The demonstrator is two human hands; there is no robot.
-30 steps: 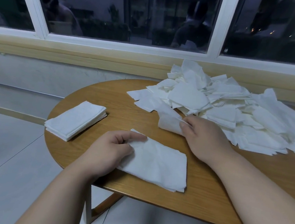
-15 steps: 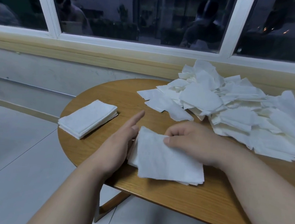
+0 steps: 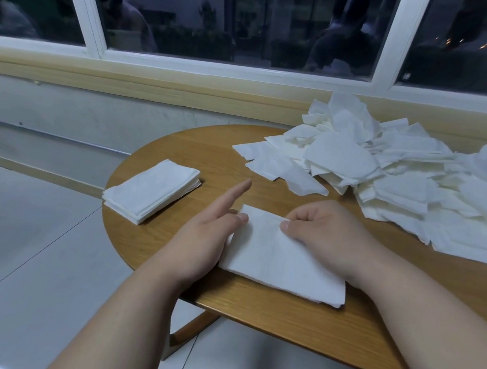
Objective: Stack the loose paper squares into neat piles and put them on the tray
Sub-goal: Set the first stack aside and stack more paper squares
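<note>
1. Dark window glass [image 3: 250,23] with white frames runs along the back, pale floor tiles [image 3: 24,253] below, and a rounded wooden table [image 3: 254,312] with visible grain takes the middle.
2. Front and centre, close to the table's near edge, sits the near pile [image 3: 274,260]: flat, white, soft-textured paper sheets, its long side running left to right and slanting nearer on the right.
3. Left hand [image 3: 202,239] is flat and released, fingers straight, index pointing away, its edge pressed against the pile's left side.
4. Right hand [image 3: 328,239] lies on top of the pile, fingers curled, thumb and fingertips pinching the far edge of the paper.
5. Off to the left, apart from the hands, a finished stack [image 3: 150,191] lies squared up, its long axis going from near-left to far-right.
6. Over on the right, a loose heap [image 3: 397,192] of crumpled, overlapping squares sprawls toward the window sill, pointing every which way.
</note>
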